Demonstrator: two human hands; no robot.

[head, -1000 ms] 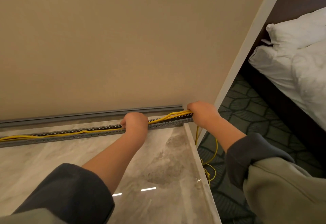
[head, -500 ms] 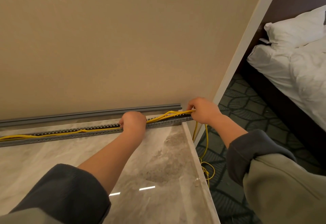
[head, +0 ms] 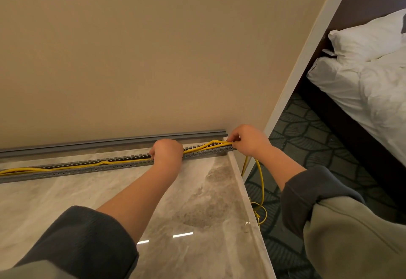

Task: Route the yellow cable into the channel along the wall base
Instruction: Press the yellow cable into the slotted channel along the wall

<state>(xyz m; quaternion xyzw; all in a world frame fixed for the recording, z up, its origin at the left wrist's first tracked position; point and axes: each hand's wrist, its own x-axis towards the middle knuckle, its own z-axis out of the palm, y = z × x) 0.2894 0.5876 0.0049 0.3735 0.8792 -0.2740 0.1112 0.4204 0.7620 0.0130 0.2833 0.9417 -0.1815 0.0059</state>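
Head view: left hand [head: 167, 153], right hand [head: 248, 140] grip yellow cable [head: 215, 141].

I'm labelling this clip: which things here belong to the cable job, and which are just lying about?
Job: yellow cable, slotted channel, left hand, right hand, grey strip (probably the cover).
Lying about: pillow, bed, carpet.

We have shifted our right hand [head: 249, 140] from gripping the end of the channel [head: 87, 168] to pinching the yellow cable [head: 216, 141], which now humps higher beside our left hand [head: 168, 153].
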